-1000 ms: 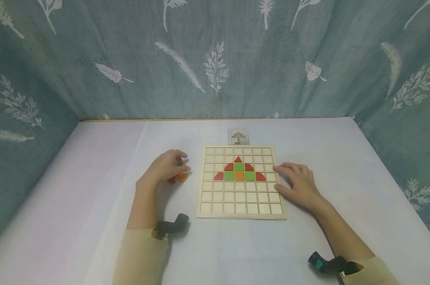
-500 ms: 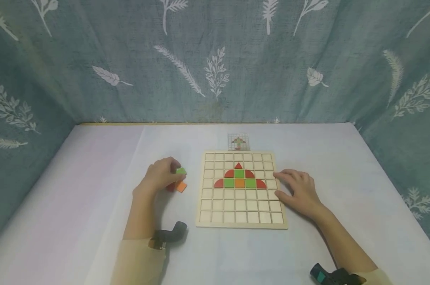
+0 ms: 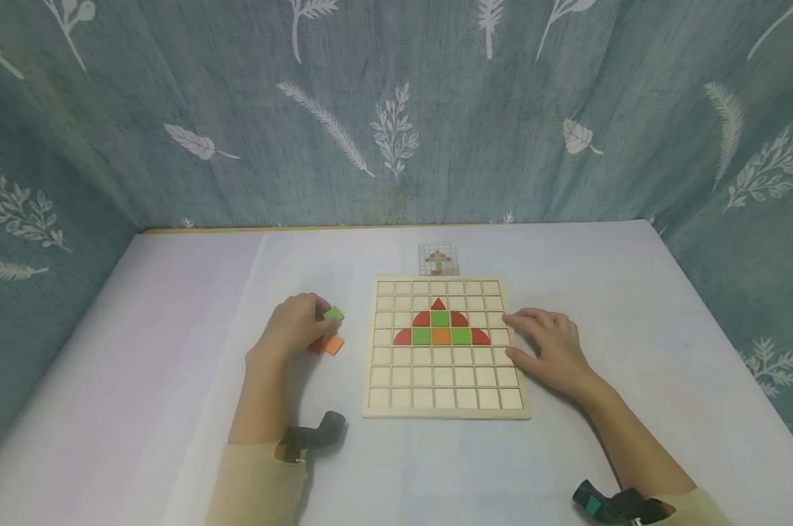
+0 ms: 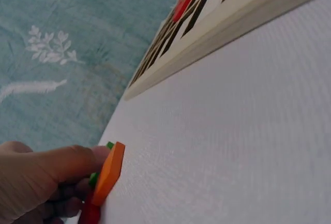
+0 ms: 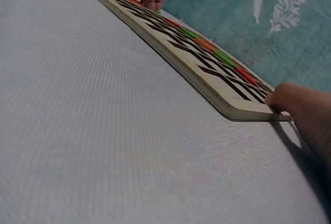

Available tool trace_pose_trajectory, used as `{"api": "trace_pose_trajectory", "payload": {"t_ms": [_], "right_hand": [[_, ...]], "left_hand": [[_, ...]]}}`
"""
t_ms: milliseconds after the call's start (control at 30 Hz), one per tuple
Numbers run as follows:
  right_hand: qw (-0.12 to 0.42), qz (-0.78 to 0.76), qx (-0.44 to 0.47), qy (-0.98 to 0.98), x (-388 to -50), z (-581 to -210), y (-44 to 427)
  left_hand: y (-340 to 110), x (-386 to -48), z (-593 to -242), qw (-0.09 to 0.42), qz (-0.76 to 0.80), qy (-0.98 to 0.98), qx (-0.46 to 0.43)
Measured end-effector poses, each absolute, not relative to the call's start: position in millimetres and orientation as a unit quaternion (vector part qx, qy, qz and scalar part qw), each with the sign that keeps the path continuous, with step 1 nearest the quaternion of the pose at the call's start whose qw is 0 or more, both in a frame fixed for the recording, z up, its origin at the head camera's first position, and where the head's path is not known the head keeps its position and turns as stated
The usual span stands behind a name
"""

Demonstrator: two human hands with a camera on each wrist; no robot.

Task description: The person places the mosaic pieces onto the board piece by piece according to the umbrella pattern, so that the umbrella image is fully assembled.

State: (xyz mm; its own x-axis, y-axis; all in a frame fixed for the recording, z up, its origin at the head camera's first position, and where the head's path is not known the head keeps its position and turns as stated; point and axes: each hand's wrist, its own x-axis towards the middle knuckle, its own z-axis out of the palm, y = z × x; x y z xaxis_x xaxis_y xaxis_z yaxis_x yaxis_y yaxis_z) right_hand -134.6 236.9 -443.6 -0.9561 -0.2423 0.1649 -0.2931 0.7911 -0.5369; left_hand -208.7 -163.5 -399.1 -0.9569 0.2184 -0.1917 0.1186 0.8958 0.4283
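Observation:
My left hand (image 3: 291, 325) is left of the wooden grid board, pinching a green tile (image 3: 334, 313) between thumb and fingers. Just below the fingertips lie an orange square tile (image 3: 334, 345) and a red piece (image 3: 315, 346), partly covered by the hand. In the left wrist view, the orange tile (image 4: 110, 175) stands out in front of the thumb and hides most of the green one. At the grid board (image 3: 432, 377), my right hand (image 3: 550, 349) rests thumb and fingertips on the right edge, fingers relaxed. Red, green and orange pieces form a stepped triangle on the board.
A small clear card (image 3: 439, 259) printed with a gridded coloured figure touches or nearly touches the board's far edge. White cloth (image 3: 462, 467) covers the table. A patterned curtain (image 3: 344, 183) closes off the back and sides.
The left hand has drawn slightly back to the left, and a green tile now shows at its fingertips. The orange tile is more exposed. The right hand stays at the board's edge.

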Motion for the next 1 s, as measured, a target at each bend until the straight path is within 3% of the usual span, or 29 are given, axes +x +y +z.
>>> {"api": "trace_pose_trajectory", "payload": {"t_ms": [133,433,1000], "right_hand": [[0.04,0.292,0.139,-0.945,-133.4,-445.4,235.4],[0.047,0.29,0.14,-0.945,-133.8,-444.4,235.8],[0.058,0.287,0.148,-0.945,-132.2,-445.5,235.3]], "left_hand": [[-160.2,-206.2,-398.8,0.153,0.205,0.961,0.107],[-135.8,-201.8,-395.7,0.161,0.237,0.949,0.132],[-106.6,-188.8,-390.1,0.116,0.255,0.92,0.272]]}}
